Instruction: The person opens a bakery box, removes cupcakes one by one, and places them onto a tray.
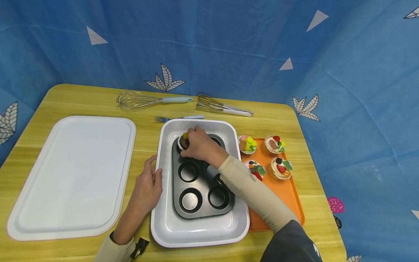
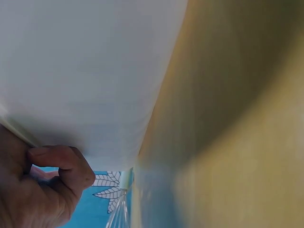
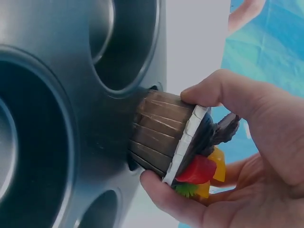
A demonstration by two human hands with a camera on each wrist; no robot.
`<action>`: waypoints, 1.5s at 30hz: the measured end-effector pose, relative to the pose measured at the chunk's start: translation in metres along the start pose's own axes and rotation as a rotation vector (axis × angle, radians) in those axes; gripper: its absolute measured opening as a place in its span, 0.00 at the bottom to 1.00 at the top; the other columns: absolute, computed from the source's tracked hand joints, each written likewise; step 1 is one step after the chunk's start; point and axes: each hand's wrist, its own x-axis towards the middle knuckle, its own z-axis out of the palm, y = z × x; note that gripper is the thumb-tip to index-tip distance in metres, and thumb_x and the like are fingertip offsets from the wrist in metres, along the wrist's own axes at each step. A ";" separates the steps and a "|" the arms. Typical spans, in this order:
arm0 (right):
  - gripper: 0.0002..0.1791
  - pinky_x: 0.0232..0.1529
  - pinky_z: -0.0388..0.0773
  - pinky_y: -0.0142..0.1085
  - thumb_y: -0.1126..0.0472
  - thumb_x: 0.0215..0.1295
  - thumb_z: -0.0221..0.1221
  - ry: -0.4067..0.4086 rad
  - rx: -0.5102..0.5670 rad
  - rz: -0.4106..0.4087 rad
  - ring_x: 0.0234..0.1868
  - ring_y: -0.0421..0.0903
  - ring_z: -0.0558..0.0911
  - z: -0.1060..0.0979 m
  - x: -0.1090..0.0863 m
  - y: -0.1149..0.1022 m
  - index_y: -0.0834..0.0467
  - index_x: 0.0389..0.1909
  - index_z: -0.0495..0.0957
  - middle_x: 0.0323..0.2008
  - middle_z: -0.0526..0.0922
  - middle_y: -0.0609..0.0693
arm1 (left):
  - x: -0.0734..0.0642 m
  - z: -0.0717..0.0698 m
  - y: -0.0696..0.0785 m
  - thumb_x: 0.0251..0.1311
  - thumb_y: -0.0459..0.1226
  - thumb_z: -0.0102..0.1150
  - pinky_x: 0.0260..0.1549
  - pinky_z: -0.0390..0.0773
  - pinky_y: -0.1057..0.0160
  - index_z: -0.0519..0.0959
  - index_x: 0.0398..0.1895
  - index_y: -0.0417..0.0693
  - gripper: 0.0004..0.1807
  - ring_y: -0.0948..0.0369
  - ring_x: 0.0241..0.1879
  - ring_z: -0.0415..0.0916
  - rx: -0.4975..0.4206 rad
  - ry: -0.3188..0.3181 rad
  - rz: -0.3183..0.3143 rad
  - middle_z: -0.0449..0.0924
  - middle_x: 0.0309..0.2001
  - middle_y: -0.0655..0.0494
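In the head view my right hand (image 1: 204,145) is over the far-left cup of a dark muffin tin (image 1: 203,189). It pinches a toy cupcake (image 3: 159,126) by the rim between thumb and fingers. The cupcake has a brown ridged case, a white edge and red and yellow pieces on top; the right wrist view shows its base at a cup's opening. The tin lies inside a deep white tray (image 1: 199,238). My left hand (image 1: 146,185) grips that tray's left rim, thumb at the edge and fingers along the outer wall.
An orange tray (image 1: 283,194) with several decorated toy tarts (image 1: 280,168) stands right of the white tray, partly under my right forearm. A white board (image 1: 72,174) lies left. Along the back are a whisk (image 1: 154,100), tongs (image 1: 224,107) and a fork (image 1: 178,118).
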 end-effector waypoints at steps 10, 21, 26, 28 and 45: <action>0.23 0.39 0.69 0.40 0.53 0.58 0.67 0.090 0.097 0.004 0.39 0.51 0.68 -0.029 -0.038 0.011 0.63 0.45 0.70 0.41 0.67 0.57 | 0.001 0.001 0.000 0.73 0.33 0.48 0.26 0.69 0.58 0.62 0.70 0.35 0.25 0.59 0.21 0.66 -0.004 -0.001 0.000 0.68 0.24 0.53; 0.40 0.44 0.76 0.44 0.51 0.56 0.69 0.224 0.123 0.139 0.45 0.54 0.71 -0.049 -0.099 0.039 0.67 0.64 0.66 0.50 0.69 0.60 | 0.001 0.001 -0.001 0.74 0.33 0.47 0.26 0.68 0.59 0.61 0.71 0.35 0.25 0.57 0.22 0.67 0.011 -0.030 -0.023 0.69 0.25 0.51; 0.42 0.46 0.76 0.47 0.50 0.55 0.70 0.275 0.117 0.189 0.46 0.55 0.72 -0.052 -0.124 0.054 0.68 0.65 0.66 0.52 0.69 0.62 | 0.001 0.001 -0.001 0.74 0.33 0.47 0.26 0.69 0.58 0.61 0.71 0.35 0.25 0.57 0.22 0.67 0.019 -0.026 -0.023 0.69 0.25 0.51; 0.41 0.47 0.74 0.49 0.51 0.55 0.70 0.298 0.115 0.208 0.47 0.56 0.71 -0.051 -0.135 0.061 0.69 0.64 0.66 0.52 0.69 0.62 | 0.001 0.001 -0.001 0.74 0.33 0.47 0.26 0.69 0.58 0.61 0.71 0.35 0.25 0.57 0.23 0.67 0.018 -0.030 -0.020 0.69 0.26 0.51; 0.38 0.47 0.75 0.54 0.57 0.51 0.73 0.403 0.117 0.334 0.48 0.60 0.72 -0.003 -0.219 0.100 0.74 0.57 0.68 0.49 0.71 0.66 | 0.002 0.001 0.001 0.74 0.34 0.47 0.25 0.69 0.59 0.60 0.71 0.37 0.25 0.56 0.23 0.67 0.017 -0.049 -0.038 0.69 0.26 0.50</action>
